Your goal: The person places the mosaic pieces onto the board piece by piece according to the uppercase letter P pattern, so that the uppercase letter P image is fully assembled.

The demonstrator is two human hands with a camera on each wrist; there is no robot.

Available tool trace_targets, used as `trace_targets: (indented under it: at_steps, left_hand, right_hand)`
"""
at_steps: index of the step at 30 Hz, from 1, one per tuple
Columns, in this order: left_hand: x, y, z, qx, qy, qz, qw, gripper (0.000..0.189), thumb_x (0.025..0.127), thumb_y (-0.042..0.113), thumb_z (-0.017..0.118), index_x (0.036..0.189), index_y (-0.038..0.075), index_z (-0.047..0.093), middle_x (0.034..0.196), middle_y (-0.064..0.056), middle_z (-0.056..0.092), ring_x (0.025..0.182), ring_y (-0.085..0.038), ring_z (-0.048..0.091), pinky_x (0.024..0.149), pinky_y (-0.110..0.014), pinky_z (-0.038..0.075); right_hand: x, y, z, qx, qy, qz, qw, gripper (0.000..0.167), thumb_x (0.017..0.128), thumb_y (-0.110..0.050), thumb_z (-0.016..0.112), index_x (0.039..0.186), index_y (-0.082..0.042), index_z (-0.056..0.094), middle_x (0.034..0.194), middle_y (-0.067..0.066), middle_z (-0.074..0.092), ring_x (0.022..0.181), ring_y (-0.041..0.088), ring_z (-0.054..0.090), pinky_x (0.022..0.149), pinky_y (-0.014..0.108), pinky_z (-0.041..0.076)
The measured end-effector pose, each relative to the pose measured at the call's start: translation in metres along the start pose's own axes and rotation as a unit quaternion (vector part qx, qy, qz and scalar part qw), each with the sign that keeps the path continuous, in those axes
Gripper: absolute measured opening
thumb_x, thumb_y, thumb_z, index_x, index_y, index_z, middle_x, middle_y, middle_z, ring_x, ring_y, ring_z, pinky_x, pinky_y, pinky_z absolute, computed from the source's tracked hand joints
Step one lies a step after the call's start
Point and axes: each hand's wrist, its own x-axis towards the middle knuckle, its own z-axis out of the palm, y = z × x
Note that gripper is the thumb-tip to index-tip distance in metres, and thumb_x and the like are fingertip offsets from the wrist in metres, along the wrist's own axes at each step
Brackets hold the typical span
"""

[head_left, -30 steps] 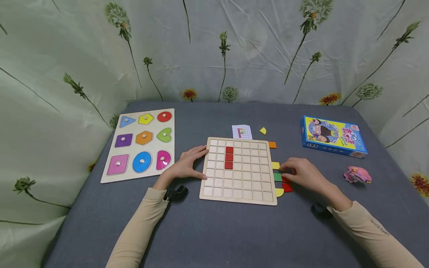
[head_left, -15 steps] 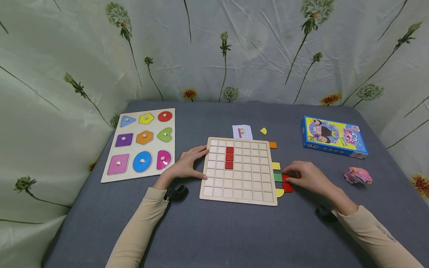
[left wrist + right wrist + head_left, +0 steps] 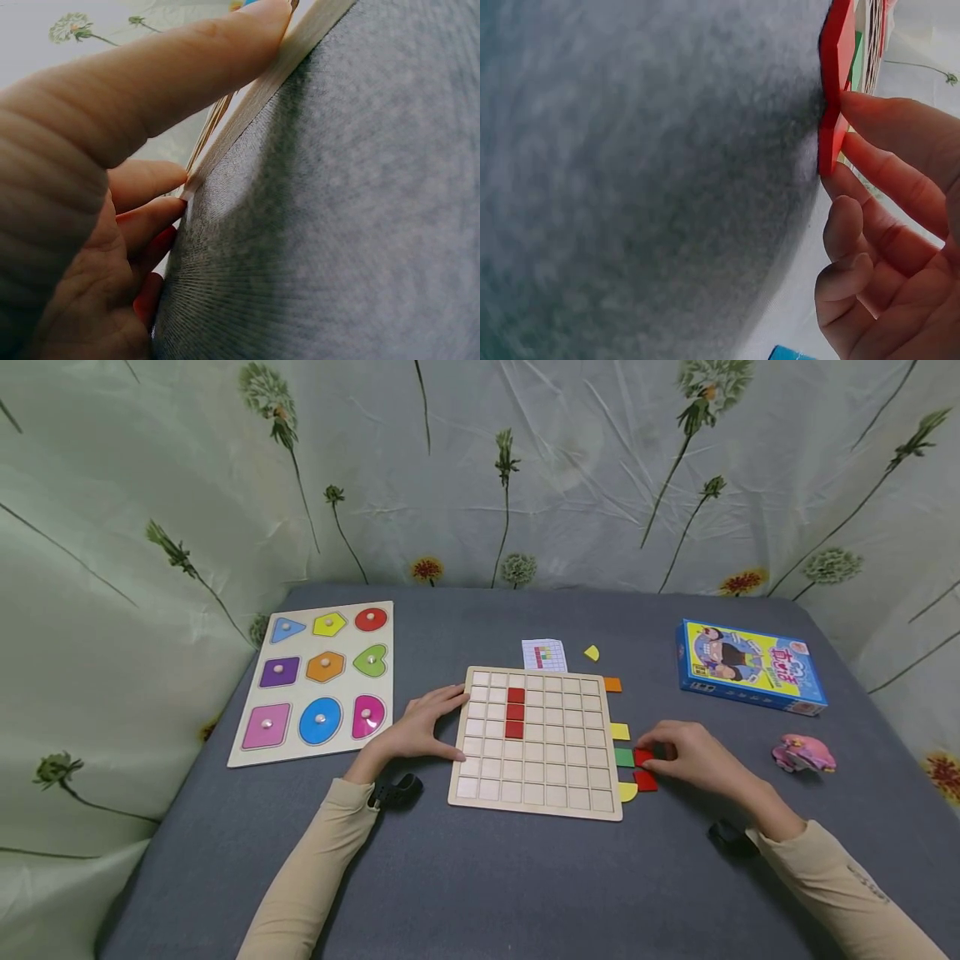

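A wooden grid board (image 3: pixel 536 810) lies mid-table, with red square tiles (image 3: pixel 515 712) in a column of its cells. My left hand (image 3: pixel 416 731) rests against the board's left edge, thumb and fingers spread fairly straight along it; in the left wrist view the thumb (image 3: pixel 195 56) lies on the edge. Right of the board, my right hand (image 3: pixel 690 756) pinches a red square tile (image 3: pixel 831 139) between thumb and fingers, low at the table. A second red tile (image 3: pixel 646 781) lies just nearer, with a green tile (image 3: pixel 624 757) to the left.
Yellow (image 3: pixel 619 732) and orange tiles (image 3: pixel 612 685) and a yellow rounded piece (image 3: pixel 627 792) lie along the board's right side. Behind are a printed grid card (image 3: pixel 544 655) and a yellow wedge (image 3: pixel 592 652). A shape puzzle (image 3: pixel 306 689) lies left; a blue box (image 3: pixel 752 667) and pink toy (image 3: pixel 803 753) right.
My right hand has shifted slightly right and toward me, from beside the yellow and green tiles to the upper red tile. The left hand keeps its place on the board's edge.
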Motion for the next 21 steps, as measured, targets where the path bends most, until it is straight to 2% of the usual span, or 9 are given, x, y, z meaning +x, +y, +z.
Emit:
trace_targets:
  at_steps: [8,21]
  left_hand:
    - [0.0006,-0.0002,0.0004,-0.003,-0.001,-0.001,1.0,0.093,0.07,0.036,0.08,0.146,0.008,0.034,0.156,-0.012,0.026,0.144,-0.031,0.02,0.106,-0.056,0.019]
    - [-0.0001,-0.0005,-0.0003,-0.006,-0.002,-0.001,1.0,0.094,0.07,0.036,0.08,0.146,0.008,0.033,0.156,-0.012,0.025,0.144,-0.032,0.02,0.106,-0.056,0.019]
  right_hand:
    - [-0.0014,0.0033,-0.0056,-0.014,-0.012,0.008,0.9998,0.023,0.078,-0.015,0.075,0.1,-0.011,0.071,0.08,-0.003,0.057,0.066,0.003,0.043,0.056,0.018,0.035]
    - [0.0041,0.0043,-0.0055,-0.029,-0.017,-0.001,0.9994,0.024,0.076,-0.013,0.075,0.099,-0.01,0.071,0.078,-0.004,0.057,0.065,0.002,0.043,0.055,0.018,0.036]
